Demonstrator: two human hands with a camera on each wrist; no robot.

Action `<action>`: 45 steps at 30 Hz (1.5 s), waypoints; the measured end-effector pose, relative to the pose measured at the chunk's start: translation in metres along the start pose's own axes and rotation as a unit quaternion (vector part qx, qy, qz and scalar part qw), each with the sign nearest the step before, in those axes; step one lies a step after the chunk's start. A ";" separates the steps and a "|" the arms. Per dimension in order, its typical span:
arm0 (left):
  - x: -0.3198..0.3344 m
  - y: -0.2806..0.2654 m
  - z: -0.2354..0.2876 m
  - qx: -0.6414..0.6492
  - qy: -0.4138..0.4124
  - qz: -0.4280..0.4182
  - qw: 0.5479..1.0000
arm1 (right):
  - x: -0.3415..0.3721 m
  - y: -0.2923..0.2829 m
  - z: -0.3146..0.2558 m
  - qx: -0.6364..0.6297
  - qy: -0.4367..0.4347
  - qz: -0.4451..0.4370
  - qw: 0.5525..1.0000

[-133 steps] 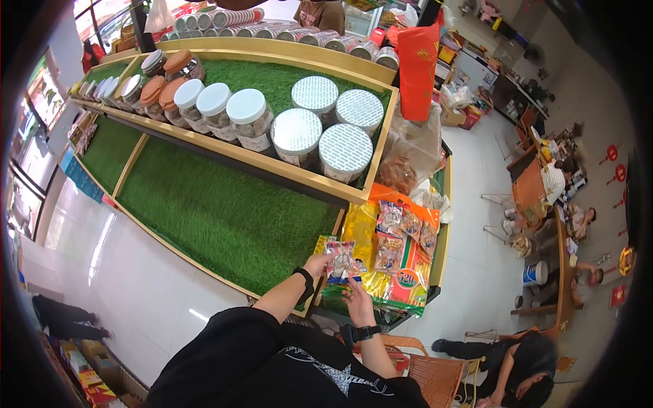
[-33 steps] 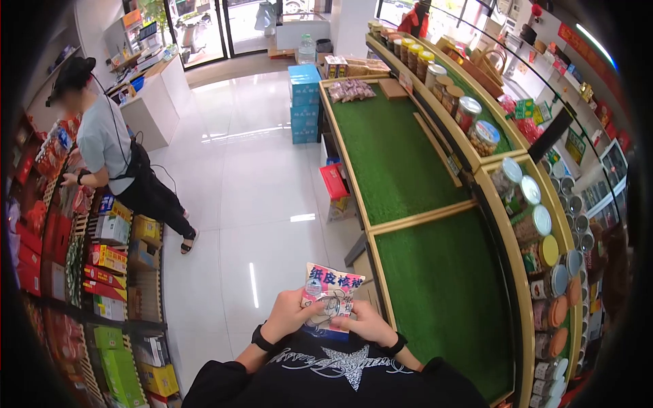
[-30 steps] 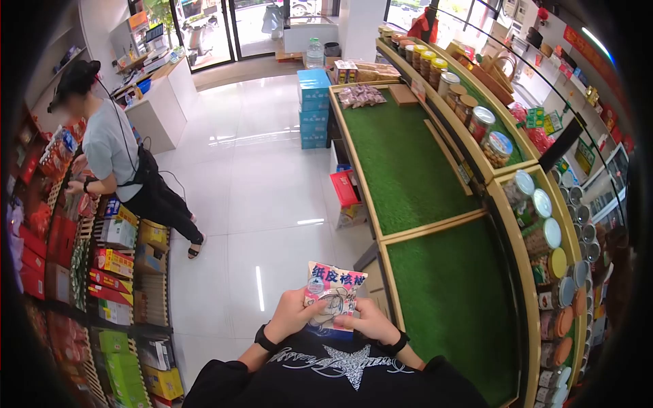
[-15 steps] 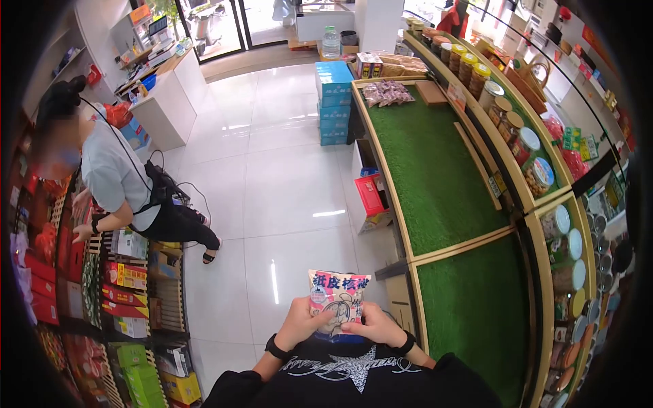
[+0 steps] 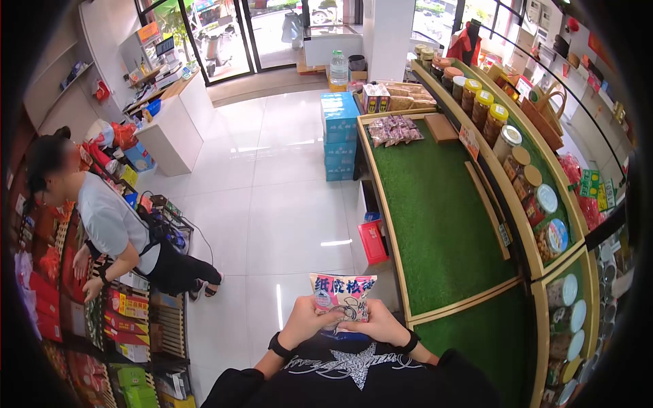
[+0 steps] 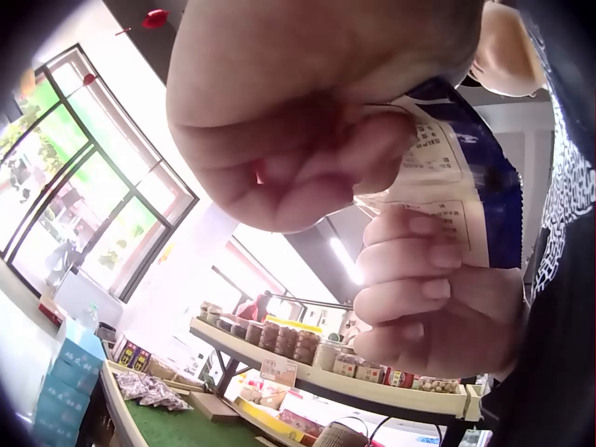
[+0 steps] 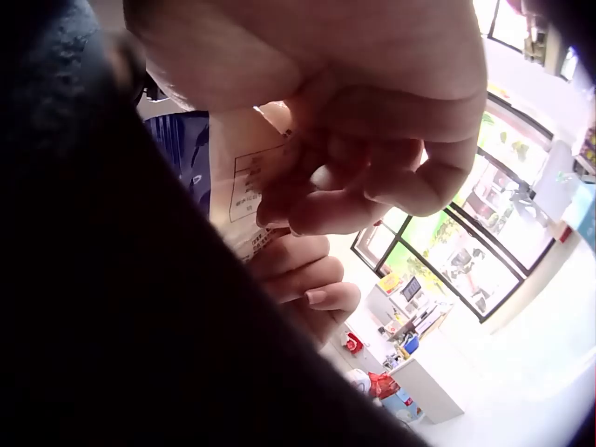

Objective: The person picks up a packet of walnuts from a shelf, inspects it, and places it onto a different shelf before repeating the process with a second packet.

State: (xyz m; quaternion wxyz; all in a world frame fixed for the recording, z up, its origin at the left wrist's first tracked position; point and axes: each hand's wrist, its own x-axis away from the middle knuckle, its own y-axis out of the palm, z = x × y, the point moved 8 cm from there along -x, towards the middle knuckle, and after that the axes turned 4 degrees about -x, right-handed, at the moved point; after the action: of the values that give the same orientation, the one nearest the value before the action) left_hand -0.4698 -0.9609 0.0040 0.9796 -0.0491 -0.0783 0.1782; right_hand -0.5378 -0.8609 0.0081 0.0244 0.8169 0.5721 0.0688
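Observation:
A small packet of walnuts (image 5: pixel 343 289), pink and white with large dark blue Chinese lettering, stands upright in front of my chest. My left hand (image 5: pixel 306 323) grips its left side, thumb across the front. From the other side my right hand (image 5: pixel 385 326) holds it the same way, thumb on the lower front. In the left wrist view, the packet's back (image 6: pixel 442 186) shows printed text and a blue lower band, with fingers of both hands curled behind it. The right wrist view shows the back panel (image 7: pixel 251 172) too, partly covered by fingers.
To my right runs a display stand (image 5: pixel 435 217) lined with green turf, jars (image 5: pixel 522 180) on its upper tier. Purple packets (image 5: pixel 394 130) lie at its far end beside stacked blue boxes (image 5: pixel 339 136). Another person (image 5: pixel 112 224) stands left at shelves; tiled floor (image 5: pixel 272 197) lies between.
Earlier the hands were over packets at the display's end, the left holding a similar packet. Now both hold one at chest height, and the view has turned toward the glass doors.

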 end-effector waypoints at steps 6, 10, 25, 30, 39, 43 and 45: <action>-0.047 0.013 0.006 -0.019 -0.006 0.001 1.000 | -0.021 -0.047 0.016 -0.077 0.092 -0.002 0.993; -0.065 0.014 -0.002 0.014 -0.055 -0.028 0.998 | -0.032 -0.060 0.021 -0.031 0.088 -0.009 0.996; -0.201 -0.047 -0.011 0.012 -0.069 -0.169 0.983 | -0.166 -0.107 -0.026 0.174 0.007 0.021 0.984; -0.253 -0.097 0.021 0.042 -0.039 -0.191 0.980 | -0.232 -0.109 -0.049 0.154 -0.032 0.062 0.986; -0.296 -0.173 0.011 0.001 -0.018 -0.166 0.986 | -0.311 -0.110 -0.041 0.053 -0.019 0.133 0.990; -0.307 -0.195 -0.006 -0.022 -0.005 -0.141 0.990 | -0.338 -0.114 -0.048 0.065 -0.027 0.129 0.989; -0.315 -0.200 -0.013 0.002 -0.028 -0.127 0.991 | -0.351 -0.119 -0.046 0.085 -0.021 0.123 0.988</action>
State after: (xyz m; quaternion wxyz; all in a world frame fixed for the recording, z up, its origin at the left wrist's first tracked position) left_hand -0.6902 -1.2605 -0.0270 0.9919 -0.0317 -0.1105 0.0533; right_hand -0.7733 -1.1510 0.0099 -0.0420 0.8815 0.4703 0.0051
